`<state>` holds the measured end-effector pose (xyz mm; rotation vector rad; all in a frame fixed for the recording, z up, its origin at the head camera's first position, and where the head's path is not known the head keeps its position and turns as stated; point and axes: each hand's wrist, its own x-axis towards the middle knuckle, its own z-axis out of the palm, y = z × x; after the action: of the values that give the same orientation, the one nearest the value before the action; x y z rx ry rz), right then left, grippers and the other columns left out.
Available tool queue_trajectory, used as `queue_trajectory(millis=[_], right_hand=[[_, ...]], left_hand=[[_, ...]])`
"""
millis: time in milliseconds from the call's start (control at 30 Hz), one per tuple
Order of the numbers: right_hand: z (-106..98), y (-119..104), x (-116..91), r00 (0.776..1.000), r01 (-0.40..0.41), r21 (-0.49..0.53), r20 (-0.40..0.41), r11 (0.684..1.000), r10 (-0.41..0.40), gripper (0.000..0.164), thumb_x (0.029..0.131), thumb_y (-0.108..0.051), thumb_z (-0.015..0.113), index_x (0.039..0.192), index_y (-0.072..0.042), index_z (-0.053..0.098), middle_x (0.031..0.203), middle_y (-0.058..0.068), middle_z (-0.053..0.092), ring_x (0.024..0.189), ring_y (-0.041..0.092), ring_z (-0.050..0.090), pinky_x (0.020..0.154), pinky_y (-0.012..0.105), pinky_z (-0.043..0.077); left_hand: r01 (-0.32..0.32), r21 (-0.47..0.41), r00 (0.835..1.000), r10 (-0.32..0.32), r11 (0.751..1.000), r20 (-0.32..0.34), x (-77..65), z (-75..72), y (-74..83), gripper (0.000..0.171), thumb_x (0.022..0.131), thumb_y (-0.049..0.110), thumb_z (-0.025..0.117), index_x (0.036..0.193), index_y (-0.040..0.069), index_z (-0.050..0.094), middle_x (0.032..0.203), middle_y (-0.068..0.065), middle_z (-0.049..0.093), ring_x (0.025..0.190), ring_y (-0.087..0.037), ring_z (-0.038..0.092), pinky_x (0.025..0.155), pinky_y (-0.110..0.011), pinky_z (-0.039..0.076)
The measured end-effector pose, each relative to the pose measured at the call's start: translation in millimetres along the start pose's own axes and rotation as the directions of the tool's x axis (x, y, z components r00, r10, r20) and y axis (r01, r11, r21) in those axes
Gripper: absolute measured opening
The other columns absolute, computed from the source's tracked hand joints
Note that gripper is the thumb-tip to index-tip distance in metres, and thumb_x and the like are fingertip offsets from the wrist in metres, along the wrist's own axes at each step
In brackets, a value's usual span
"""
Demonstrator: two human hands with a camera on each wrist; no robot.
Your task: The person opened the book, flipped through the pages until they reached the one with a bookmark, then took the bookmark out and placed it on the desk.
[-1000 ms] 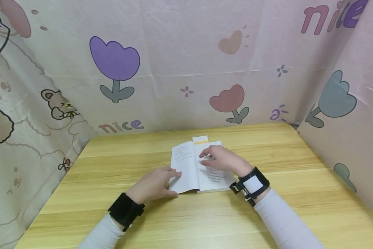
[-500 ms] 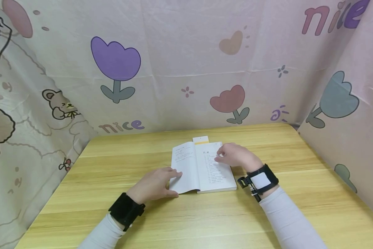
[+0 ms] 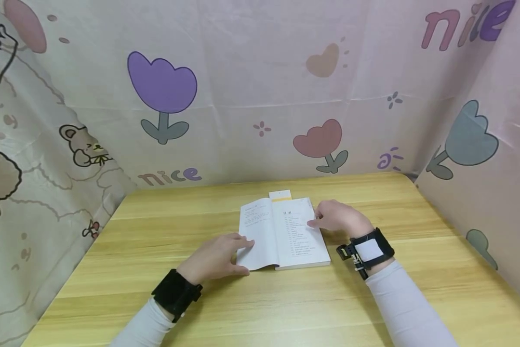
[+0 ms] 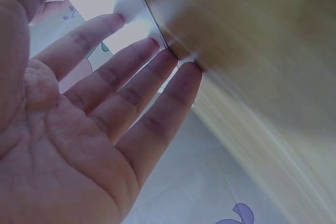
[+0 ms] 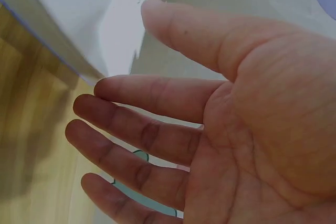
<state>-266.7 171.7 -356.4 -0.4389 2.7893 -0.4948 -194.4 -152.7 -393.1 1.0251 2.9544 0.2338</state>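
Flanking a white paper book lying open: bare left hand and bare right hand

From my remote seat, the head view gives me the book on a yellow wood-grain table, toward its far side, spread to two white pages. The left page carries a short block of print near its top; the right page carries a heading above a column of short lines. A white rectangular card with a yellow band projects past the book's far edge. I read the left hand as loosely extended, fingers slightly spread, their tips resting on the left page's outer part and the thumb by its near corner; it grips nothing. In my right wrist view, the right hand is relaxed and spread, thumb apart from four gently bent fingers, clasping nothing. Its thumb tip overlaps the right page's outer edge; I cannot tell whether it presses the paper. Behind the table hangs a pale cloth backdrop printed with flowers.
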Motion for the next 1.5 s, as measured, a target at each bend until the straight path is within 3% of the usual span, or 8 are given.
queue_trajectory(millis=[167,333,433,567,767,1500], right_hand=[[-2.0,0.2,-0.9,1.0,-0.005,-0.006,0.0,1.0,0.005,0.034,0.092,-0.034,0.064,0.071,-0.007,0.063,0.057,-0.003,0.035,0.051,0.011,0.036,0.049,0.024,0.029],[-5.0,0.6,-1.0,0.998,0.053,-0.012,-0.022,0.998,-0.054,0.038,0.091,-0.032,0.065,0.062,-0.012,0.05,0.056,-0.003,0.033,0.05,0.011,0.034,0.049,0.023,0.028],[-6.5,1.1,-0.3,0.996,0.084,0.004,-0.043,0.996,-0.083,0.035,0.092,-0.028,0.065,0.063,-0.011,0.055,0.056,-0.004,0.033,0.049,0.01,0.034,0.048,0.023,0.027],[-6.7,2.8,1.5,0.992,0.112,0.029,-0.054,0.993,-0.111,0.022,0.094,-0.021,0.063,0.077,-0.008,0.066,0.061,-0.001,0.047,0.054,0.012,0.042,0.05,0.025,0.032],[-4.5,5.3,5.4,0.996,0.09,0.051,-0.031,0.995,-0.089,0.02,0.096,-0.018,0.06,0.078,-0.01,0.066,0.075,0.011,0.062,0.06,0.015,0.05,0.054,0.026,0.038],[0.0,9.2,10.0,0.998,0.061,0.049,-0.004,0.997,-0.061,0.02,0.096,-0.019,0.06,0.079,-0.01,0.065,0.077,0.008,0.064,0.062,0.016,0.053,0.055,0.026,0.04]], left_hand=[[0.007,0.001,1.0,-0.007,1.0,0.013,0.2,1.0,0.7,0.072,0.075,0.053,0.075,0.134,0.016,0.06,0.129,-0.009,0.058,0.117,-0.026,0.053,0.094,-0.042,0.045],[0.001,-0.011,1.0,-0.001,1.0,0.0,0.5,0.2,0.7,0.072,0.074,0.051,0.075,0.134,0.015,0.06,0.128,-0.009,0.059,0.116,-0.025,0.054,0.093,-0.04,0.046],[-0.002,-0.013,1.0,0.002,1.0,-0.007,0.7,-0.4,0.8,0.072,0.074,0.051,0.076,0.133,0.014,0.061,0.127,-0.008,0.059,0.114,-0.024,0.055,0.092,-0.04,0.047],[-0.003,-0.012,1.0,0.003,1.0,-0.004,0.9,-0.2,0.5,0.072,0.074,0.052,0.076,0.133,0.015,0.061,0.126,-0.007,0.06,0.113,-0.023,0.055,0.092,-0.039,0.047],[-0.006,-0.011,1.0,0.006,1.0,-0.004,0.6,-0.3,0.0,0.072,0.075,0.052,0.075,0.134,0.015,0.06,0.127,-0.006,0.059,0.115,-0.023,0.054,0.093,-0.04,0.046],[0.008,-0.006,1.0,-0.008,1.0,-0.001,0.9,1.1,-0.7,0.073,0.075,0.053,0.074,0.135,0.016,0.059,0.128,-0.006,0.058,0.116,-0.024,0.053,0.093,-0.041,0.046]])
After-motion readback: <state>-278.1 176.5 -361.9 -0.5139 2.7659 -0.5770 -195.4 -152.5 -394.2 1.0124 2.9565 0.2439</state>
